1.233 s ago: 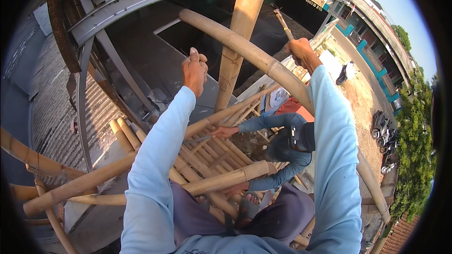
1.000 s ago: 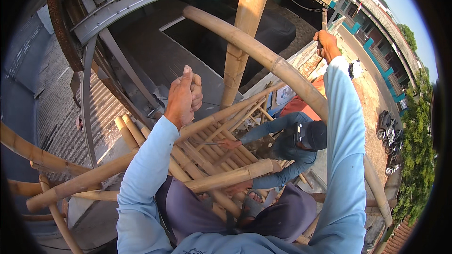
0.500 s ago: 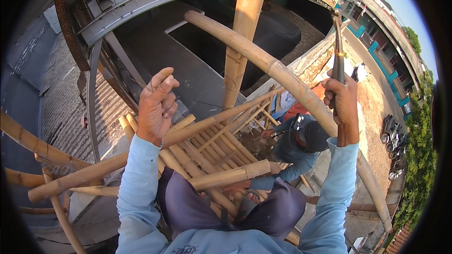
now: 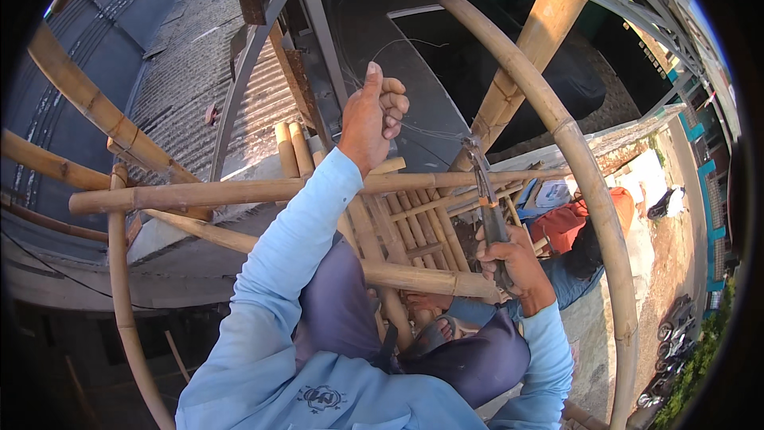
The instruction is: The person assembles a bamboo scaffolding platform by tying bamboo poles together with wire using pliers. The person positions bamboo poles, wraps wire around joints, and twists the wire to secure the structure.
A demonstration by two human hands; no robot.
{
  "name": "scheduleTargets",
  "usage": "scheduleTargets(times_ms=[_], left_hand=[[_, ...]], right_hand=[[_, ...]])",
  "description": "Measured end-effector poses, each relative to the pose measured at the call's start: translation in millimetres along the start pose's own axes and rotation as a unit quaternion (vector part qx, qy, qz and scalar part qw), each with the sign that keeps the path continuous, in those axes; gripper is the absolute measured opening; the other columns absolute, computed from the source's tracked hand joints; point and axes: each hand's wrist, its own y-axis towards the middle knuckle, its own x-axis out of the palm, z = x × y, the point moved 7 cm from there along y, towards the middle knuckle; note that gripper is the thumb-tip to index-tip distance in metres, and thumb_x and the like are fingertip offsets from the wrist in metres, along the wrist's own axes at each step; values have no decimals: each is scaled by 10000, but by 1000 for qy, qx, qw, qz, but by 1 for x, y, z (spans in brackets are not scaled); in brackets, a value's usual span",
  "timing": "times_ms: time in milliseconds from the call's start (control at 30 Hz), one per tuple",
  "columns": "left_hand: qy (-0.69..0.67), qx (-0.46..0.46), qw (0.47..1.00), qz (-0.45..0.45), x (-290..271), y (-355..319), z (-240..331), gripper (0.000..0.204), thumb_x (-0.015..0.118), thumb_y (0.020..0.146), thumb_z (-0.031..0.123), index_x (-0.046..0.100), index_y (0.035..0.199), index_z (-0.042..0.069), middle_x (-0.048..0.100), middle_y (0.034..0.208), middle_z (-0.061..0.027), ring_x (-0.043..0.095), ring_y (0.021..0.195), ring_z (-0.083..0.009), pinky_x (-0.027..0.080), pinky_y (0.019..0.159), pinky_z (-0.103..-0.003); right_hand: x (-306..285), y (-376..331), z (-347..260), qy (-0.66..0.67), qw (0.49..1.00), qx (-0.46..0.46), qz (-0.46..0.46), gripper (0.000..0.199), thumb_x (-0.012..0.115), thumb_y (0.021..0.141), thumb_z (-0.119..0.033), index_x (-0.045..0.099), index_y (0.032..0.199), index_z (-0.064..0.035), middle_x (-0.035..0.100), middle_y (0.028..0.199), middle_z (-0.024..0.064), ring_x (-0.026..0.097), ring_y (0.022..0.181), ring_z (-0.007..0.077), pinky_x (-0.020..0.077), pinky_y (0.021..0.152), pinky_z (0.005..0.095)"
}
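Observation:
My left hand (image 4: 374, 115) is raised left of centre with its fingers closed around thin wire (image 4: 434, 132). The wire loops up beyond the hand, and strands run from it to the right. My right hand (image 4: 516, 259) grips the dark handles of long pincers (image 4: 484, 179). Their metal jaws point up, and the wire strands reach them; whether the jaws are closed on the wire I cannot tell. Below both hands, a level bamboo pole (image 4: 239, 193) crosses in front of me. Just behind the jaws stands a thick upright bamboo post (image 4: 532, 52).
A long curved bamboo pole (image 4: 574, 139) arches down my right side. A co-worker's blue sleeve (image 4: 561, 283) shows low at the right, and a hand (image 4: 430, 301) rests by a short bamboo pole (image 4: 430, 279). Grey steel beams (image 4: 322, 40) and a corrugated roof (image 4: 247, 87) lie beyond.
My view has swung to the right and down. The pincers have come from high on the right down and inward to the wire beside my left hand. Wire now shows clearly.

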Motion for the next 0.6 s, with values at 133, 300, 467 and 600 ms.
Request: scheduleTargets(times_ms=[133,300,467,600], left_hand=[[43,-4,997,-60,3,-26,-10,583,459,1002,669,541,831,118,566,662,-21,425,531,-57,319,441,-190],[33,70,994,-72,-11,-53,-6,638,410,986,720,504,778,125,540,632,-19,424,529,-60,326,453,-194],[133,209,969,8,-34,-63,24,649,352,1003,717,337,649,173,333,523,30,407,473,-127,510,560,-353],[31,126,991,38,-54,-77,35,663,357,984,742,308,642,176,316,508,17,413,442,-141,542,520,-393]], right_hand=[[13,3,23,102,990,66,-76,391,624,733,-36,565,1108,57,542,679,129,540,520,219,491,450,394],[46,7,32,160,956,128,-211,443,597,723,-88,563,1127,91,576,711,198,589,541,301,563,497,471],[83,20,31,50,958,105,-261,838,598,630,-119,404,1417,93,653,1023,325,699,830,418,607,737,515],[88,25,33,46,953,107,-281,988,591,632,-96,261,1545,91,627,1209,324,685,1033,405,590,903,471]])
